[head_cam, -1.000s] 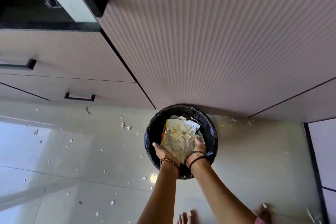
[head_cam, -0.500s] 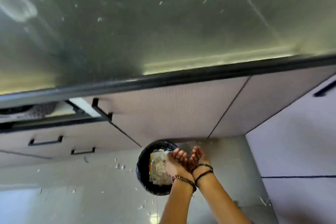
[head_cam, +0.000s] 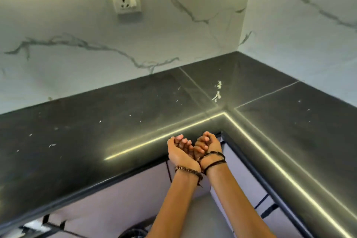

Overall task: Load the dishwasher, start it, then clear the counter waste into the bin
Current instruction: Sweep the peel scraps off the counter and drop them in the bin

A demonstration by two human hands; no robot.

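My left hand [head_cam: 181, 153], with a beaded bracelet, and my right hand [head_cam: 209, 144], with black cords at the wrist, are raised side by side, palms up, just below the inner corner of the black counter [head_cam: 116, 131]. The fingers of both curl inward over the palms, and I see nothing in either. White waste scraps [head_cam: 217, 92] lie on the counter near the corner joint, beyond my hands. Small white flecks [head_cam: 52, 145] are scattered over the left stretch. The black-lined bin [head_cam: 133, 233] shows only as a rim at the bottom edge, below my left forearm.
The L-shaped counter meets marble-patterned walls with a white socket [head_cam: 126, 1] at the back. Pale cabinet fronts with black handles [head_cam: 268, 207] run under the counter on the right. A dark handle [head_cam: 46, 220] shows at the lower left.
My view has lifted from the bin on the floor to the counter top. Both hands have come up from over the bin to the counter's inner corner, still together and holding nothing.
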